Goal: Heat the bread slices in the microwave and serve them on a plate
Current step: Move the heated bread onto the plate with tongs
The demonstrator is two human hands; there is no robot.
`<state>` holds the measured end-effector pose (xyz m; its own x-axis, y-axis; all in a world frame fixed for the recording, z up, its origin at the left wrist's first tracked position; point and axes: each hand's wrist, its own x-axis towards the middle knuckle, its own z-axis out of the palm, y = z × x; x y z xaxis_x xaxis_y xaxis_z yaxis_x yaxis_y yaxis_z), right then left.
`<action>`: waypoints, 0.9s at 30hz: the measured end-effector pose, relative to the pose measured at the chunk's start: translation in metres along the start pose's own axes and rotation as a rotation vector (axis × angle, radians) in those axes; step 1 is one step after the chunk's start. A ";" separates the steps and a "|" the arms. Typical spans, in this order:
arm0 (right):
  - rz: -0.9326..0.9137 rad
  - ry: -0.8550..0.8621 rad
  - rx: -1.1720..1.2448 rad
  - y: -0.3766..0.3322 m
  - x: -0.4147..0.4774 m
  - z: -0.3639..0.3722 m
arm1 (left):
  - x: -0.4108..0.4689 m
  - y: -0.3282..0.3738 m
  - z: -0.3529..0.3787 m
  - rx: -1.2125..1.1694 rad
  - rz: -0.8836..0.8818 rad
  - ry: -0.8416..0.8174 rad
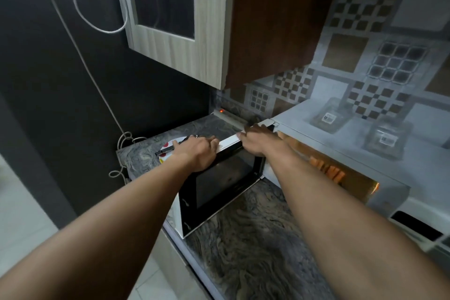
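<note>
Left grip (197, 151): fingers curled over the top edge of the open door (219, 185)
Right grip (258, 140): lies on the same edge near the hinge, fingers rather straight, holding nothing
Bread (333, 172): inside the lit microwave (297, 120)
Plate (175, 142): on the desk (255, 238), just behind the left grip

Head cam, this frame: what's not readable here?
All in the head view:
1. Right hand: motion-blurred on the top edge of the door; grip unclear.
2. Microwave cavity: the right forearm crosses it; orange shapes inside, bread unconfirmed.
3. Plate: mostly behind the left hand gripping the door; contents unseen.
4. Control panel: cut off by the right frame edge.
</note>
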<state>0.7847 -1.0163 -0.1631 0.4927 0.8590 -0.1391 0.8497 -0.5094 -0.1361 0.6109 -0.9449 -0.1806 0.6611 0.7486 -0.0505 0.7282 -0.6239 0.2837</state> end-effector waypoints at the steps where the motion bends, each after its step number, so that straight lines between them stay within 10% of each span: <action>1: 0.012 0.006 -0.003 -0.003 0.001 0.002 | 0.000 -0.003 -0.001 -0.002 0.007 -0.007; 27: 0.569 0.183 0.107 -0.151 0.023 -0.009 | 0.114 -0.127 -0.027 -0.115 0.476 -0.106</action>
<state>0.6694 -0.9186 -0.1372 0.8965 0.4404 -0.0488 0.4247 -0.8854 -0.1889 0.5891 -0.7746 -0.1966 0.9343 0.3562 0.0145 0.3206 -0.8574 0.4027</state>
